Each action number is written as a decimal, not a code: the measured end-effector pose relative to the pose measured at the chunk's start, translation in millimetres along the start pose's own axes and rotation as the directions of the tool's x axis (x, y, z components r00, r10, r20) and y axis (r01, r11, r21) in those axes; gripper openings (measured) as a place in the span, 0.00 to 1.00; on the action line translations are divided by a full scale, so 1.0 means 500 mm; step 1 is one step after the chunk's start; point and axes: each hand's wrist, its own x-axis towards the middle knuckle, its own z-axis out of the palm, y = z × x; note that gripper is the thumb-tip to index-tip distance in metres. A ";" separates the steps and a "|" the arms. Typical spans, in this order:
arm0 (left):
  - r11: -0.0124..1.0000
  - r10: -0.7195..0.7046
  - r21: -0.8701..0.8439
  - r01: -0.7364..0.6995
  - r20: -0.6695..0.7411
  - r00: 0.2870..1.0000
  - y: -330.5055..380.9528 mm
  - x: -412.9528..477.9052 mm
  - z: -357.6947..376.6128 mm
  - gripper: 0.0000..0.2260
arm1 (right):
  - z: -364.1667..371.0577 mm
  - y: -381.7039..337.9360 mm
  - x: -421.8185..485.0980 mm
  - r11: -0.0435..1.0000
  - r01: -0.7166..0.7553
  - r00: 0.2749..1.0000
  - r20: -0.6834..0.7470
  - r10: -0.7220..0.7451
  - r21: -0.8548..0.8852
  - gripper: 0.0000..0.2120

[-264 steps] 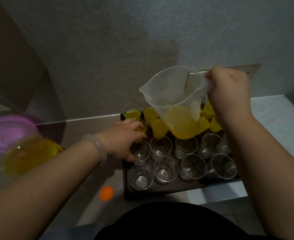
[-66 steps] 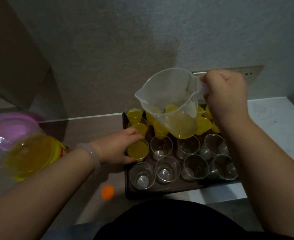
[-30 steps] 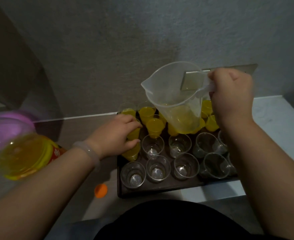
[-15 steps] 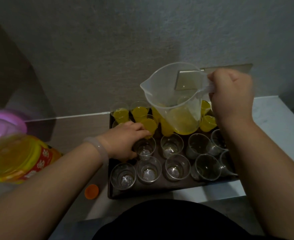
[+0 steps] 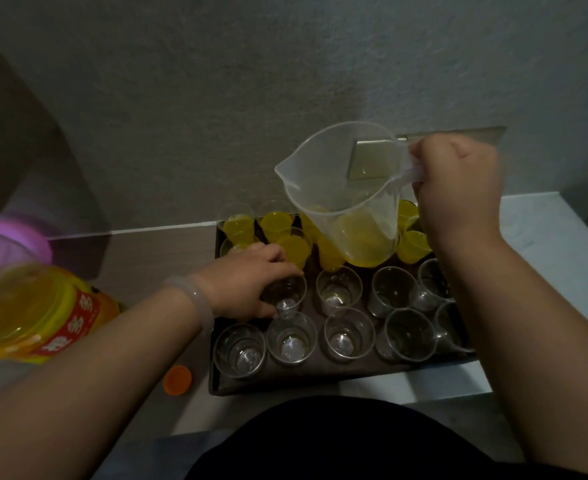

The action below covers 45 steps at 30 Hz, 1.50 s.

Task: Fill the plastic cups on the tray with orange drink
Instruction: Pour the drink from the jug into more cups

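- Front row: the empty cups (image 5: 349, 333) stand rim to rim at the near edge of the dark tray (image 5: 320, 377). They look light, so a brush from either forearm during the pour could tip one off that edge.
- Middle row: the left hand (image 5: 247, 285) grasps an empty cup (image 5: 285, 292) by its side wall, steadying it. Risk: a tight squeeze deforms thin plastic, and the rim narrows under the stream.
- Above the tray: the right hand (image 5: 457, 188) is clenched on the handle of the clear jug (image 5: 344, 199), held aloft and nearly level, with little orange drink left. Risk: a steep tilt sends the last liquid out in a rush, past the cup.
- Back rows: the filled cups (image 5: 275, 221) sit directly beneath the jug base. A low pass could knock them over.
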 end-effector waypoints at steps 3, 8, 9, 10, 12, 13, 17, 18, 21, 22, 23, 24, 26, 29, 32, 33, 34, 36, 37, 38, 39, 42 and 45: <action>1.000 -0.020 -0.017 0.020 0.013 1.000 0.001 0.003 0.002 0.33 | 0.002 0.000 0.001 1.000 -0.004 1.000 -0.011 0.004 0.002 0.18; 0.998 -0.035 -0.054 0.036 0.020 0.999 0.005 0.005 0.000 0.33 | 0.002 -0.004 -0.003 1.000 0.012 1.000 -0.003 -0.012 0.002 0.18; 0.998 -0.039 -0.055 0.040 0.018 0.999 0.005 0.005 0.000 0.33 | 0.002 -0.004 -0.004 1.000 0.013 1.000 -0.003 -0.013 0.001 0.18; 0.997 -0.045 -0.057 0.046 0.016 0.999 0.006 0.005 -0.002 0.33 | 0.002 -0.004 -0.004 1.000 0.012 1.000 -0.004 -0.012 0.005 0.18; 0.996 -0.054 -0.066 0.054 0.012 0.998 0.008 0.002 -0.009 0.33 | 0.002 -0.003 -0.004 1.000 0.003 1.000 -0.003 -0.003 0.011 0.19; 0.995 -0.057 -0.080 0.057 0.009 0.998 0.009 0.000 -0.013 0.33 | 0.003 -0.003 -0.004 1.000 0.000 1.000 -0.003 0.000 0.014 0.18; 0.986 -0.072 -0.151 0.068 -0.023 0.997 0.015 -0.015 -0.032 0.33 | 0.004 -0.002 -0.006 1.000 0.007 1.000 0.003 -0.007 0.028 0.18; 0.984 -0.073 -0.164 0.064 -0.047 0.996 0.017 -0.019 -0.036 0.34 | 0.004 -0.001 -0.006 1.000 0.010 1.000 0.008 -0.010 0.026 0.18; 0.979 -0.077 -0.195 0.055 -0.109 0.991 0.022 -0.033 -0.046 0.34 | 0.002 0.002 -0.008 1.000 0.008 1.000 0.014 -0.008 0.020 0.17; 0.977 -0.084 -0.207 0.057 -0.127 0.988 0.023 -0.039 -0.048 0.34 | 0.002 0.003 -0.009 1.000 0.006 1.000 0.015 -0.006 0.022 0.17; 0.972 -0.098 -0.226 0.062 -0.148 0.984 0.023 -0.044 -0.051 0.35 | 0.002 0.004 -0.010 1.000 0.002 1.000 0.018 -0.002 0.026 0.17; 0.965 -0.116 -0.252 0.071 -0.169 0.979 0.022 -0.050 -0.054 0.35 | 0.001 0.004 -0.011 1.000 -0.002 1.000 0.024 0.001 0.031 0.17; 0.947 -0.164 -0.305 0.097 -0.201 0.966 0.018 -0.060 -0.058 0.36 | -0.002 0.003 -0.013 0.999 0.004 0.999 0.043 -0.006 0.032 0.17; 0.927 -0.213 -0.348 0.136 -0.193 0.958 0.012 -0.065 -0.058 0.37 | -0.008 -0.004 -0.011 0.998 0.055 0.995 0.086 -0.054 -0.014 0.17; 0.926 -0.224 -0.347 0.147 -0.196 0.955 0.010 -0.064 -0.059 0.36 | -0.011 -0.017 -0.004 0.986 0.143 0.977 0.169 -0.127 -0.086 0.15; 0.926 -0.226 -0.349 0.145 -0.204 0.953 0.010 -0.064 -0.061 0.35 | -0.011 -0.021 -0.002 0.977 0.177 0.969 0.195 -0.153 -0.115 0.14; 0.924 -0.229 -0.353 0.144 -0.212 0.950 0.011 -0.065 -0.063 0.36 | -0.010 -0.026 -0.001 0.967 0.209 0.961 0.215 -0.176 -0.142 0.13; 0.922 -0.243 -0.360 0.145 -0.245 0.938 0.014 -0.065 -0.069 0.38 | -0.010 -0.033 0.001 0.949 0.262 0.947 0.235 -0.218 -0.176 0.10; 0.921 -0.246 -0.365 0.138 -0.271 0.930 0.016 -0.066 -0.073 0.38 | -0.010 -0.036 0.002 0.942 0.282 0.942 0.239 -0.236 -0.182 0.10; 0.919 -0.246 -0.373 0.126 -0.294 0.924 0.018 -0.067 -0.075 0.37 | -0.010 -0.040 0.003 0.936 0.300 0.937 0.242 -0.252 -0.186 0.09; 0.917 -0.243 -0.382 0.113 -0.312 0.919 0.021 -0.069 -0.078 0.36 | -0.010 -0.045 0.004 0.930 0.316 0.932 0.246 -0.267 -0.187 0.09; 0.915 -0.238 -0.393 0.093 -0.339 0.910 0.027 -0.074 -0.082 0.35 | -0.008 -0.059 0.006 0.913 0.362 0.914 0.264 -0.308 -0.186 0.10; 0.918 -0.237 -0.387 0.085 -0.364 0.901 0.032 -0.079 -0.083 0.35 | 0.001 -0.071 0.004 0.886 0.421 0.887 0.293 -0.357 -0.194 0.11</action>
